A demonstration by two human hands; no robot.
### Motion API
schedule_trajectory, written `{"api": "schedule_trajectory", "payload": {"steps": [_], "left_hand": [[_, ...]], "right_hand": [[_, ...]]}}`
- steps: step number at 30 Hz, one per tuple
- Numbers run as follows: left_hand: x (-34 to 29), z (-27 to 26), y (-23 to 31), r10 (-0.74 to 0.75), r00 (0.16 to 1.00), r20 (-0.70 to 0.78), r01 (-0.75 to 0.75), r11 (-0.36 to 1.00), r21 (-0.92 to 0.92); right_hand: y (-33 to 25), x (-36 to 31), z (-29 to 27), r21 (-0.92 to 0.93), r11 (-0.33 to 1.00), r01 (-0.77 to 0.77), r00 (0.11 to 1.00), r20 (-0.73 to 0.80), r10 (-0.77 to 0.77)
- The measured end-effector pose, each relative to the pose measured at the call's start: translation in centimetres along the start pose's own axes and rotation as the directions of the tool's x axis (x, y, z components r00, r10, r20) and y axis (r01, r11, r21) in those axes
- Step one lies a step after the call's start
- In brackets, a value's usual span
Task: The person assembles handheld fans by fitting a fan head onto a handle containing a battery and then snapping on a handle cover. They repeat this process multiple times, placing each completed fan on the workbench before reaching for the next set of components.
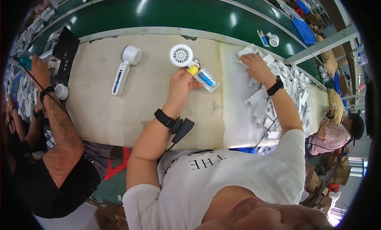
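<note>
A white handheld fan point(181, 55) lies on the table with its round grille facing up. Its handle is uncovered, so a blue battery point(206, 79) and thin wires show inside. My left hand point(181, 86) is closed around the handle near the fan head, a yellow cover on one fingertip. To the right, my right hand point(258, 69) reaches over a pile of white plastic parts point(279, 95). Its fingers are stretched out and touch the far left parts of the pile; the fingertips are partly hidden.
Another handheld fan point(121, 77) lies to the left on the table point(147, 107). Beyond the table's raised far edge runs a green conveyor belt point(166, 11), carrying an open fan point(273, 39) at the right. A black box point(66, 51) and a co-worker's arm point(59, 118) are at the left.
</note>
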State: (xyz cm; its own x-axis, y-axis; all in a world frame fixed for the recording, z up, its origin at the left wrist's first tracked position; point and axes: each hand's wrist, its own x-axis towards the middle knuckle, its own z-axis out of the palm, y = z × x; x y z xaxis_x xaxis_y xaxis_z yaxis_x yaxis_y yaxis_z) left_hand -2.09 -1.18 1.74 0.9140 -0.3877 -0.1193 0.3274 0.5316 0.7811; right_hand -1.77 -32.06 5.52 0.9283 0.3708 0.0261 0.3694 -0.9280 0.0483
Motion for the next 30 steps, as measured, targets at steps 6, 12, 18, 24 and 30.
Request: {"api": "schedule_trajectory", "payload": {"steps": [6, 12, 18, 24, 30], "left_hand": [[-0.6, -0.1, 0.8, 0.033, 0.999, 0.031, -0.029, 0.989, -0.143], [-0.6, -0.3, 0.9, 0.104, 0.99, 0.09, -0.086, 0.98, -0.182], [-0.1, -0.3, 1.4, 0.143, 0.985, 0.094, -0.127, 0.978, -0.164], [-0.2, -0.2, 0.9, 0.141, 0.981, 0.133, -0.118, 0.979, -0.166], [-0.6, 0.0, 0.9, 0.154, 0.982, 0.112, -0.133, 0.975, -0.176]], "right_hand": [[-2.4, 0.5, -0.7, 0.162, 0.984, 0.074, 0.941, -0.337, -0.015], [-8.1, 0.4, -1.8, 0.967, -0.195, -0.165, 0.867, 0.237, 0.439], [-6.8, 0.0, -2.1, 0.275, 0.807, -0.523, 0.78, 0.536, 0.323], [-8.9, -0.4, -3.0, -0.082, 0.896, 0.437, 0.874, -0.196, -0.445], [-8.7, -0.6, -2.1, 0.274, 0.912, 0.304, 0.947, 0.013, -0.32]]}}
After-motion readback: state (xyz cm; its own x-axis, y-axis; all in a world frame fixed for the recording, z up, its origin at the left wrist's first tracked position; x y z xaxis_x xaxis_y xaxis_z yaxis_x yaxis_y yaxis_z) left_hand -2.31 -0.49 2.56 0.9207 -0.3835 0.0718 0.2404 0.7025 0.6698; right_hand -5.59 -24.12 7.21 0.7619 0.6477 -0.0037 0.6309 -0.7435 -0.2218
